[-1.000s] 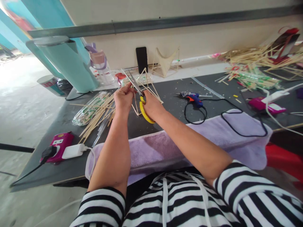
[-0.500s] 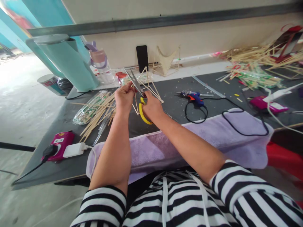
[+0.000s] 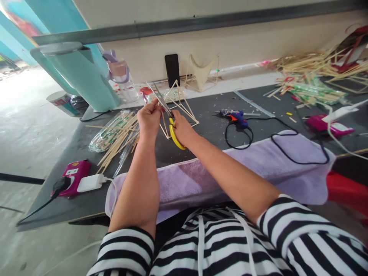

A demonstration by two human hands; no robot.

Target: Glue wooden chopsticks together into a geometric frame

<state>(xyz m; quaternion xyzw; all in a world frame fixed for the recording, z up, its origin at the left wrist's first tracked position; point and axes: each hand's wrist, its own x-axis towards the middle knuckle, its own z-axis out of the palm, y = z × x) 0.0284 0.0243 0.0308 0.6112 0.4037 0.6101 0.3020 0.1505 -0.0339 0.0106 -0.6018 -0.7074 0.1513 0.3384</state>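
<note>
My right hand (image 3: pixel 181 126) is closed on scissors (image 3: pixel 163 100) with yellow handles. Their blades point up and to the left, slightly apart, beside the fingertips of my left hand (image 3: pixel 149 117). That hand is closed in a pinch; what it grips is hidden by the fingers. Right behind both hands, a frame of thin wooden sticks (image 3: pixel 188 109) stands on the dark tabletop (image 3: pixel 207 134), partly covered by the hands and scissors. Loose wooden sticks (image 3: pixel 116 143) lie left of my left hand, next to a plastic packet (image 3: pixel 107 134).
A blue glue gun (image 3: pixel 237 118) with a looped black cord lies to the right. Along the wall stand a phone (image 3: pixel 171 69), a second stick model (image 3: pixel 202 74) and a bottle (image 3: pixel 123 80). A purple towel (image 3: pixel 178 188) covers the front edge. A pink power socket (image 3: pixel 74 174) sits at left.
Both hands and the scissors have shifted slightly left. The scissor blades remain a little apart, and the stick frame stands about where it was.
</note>
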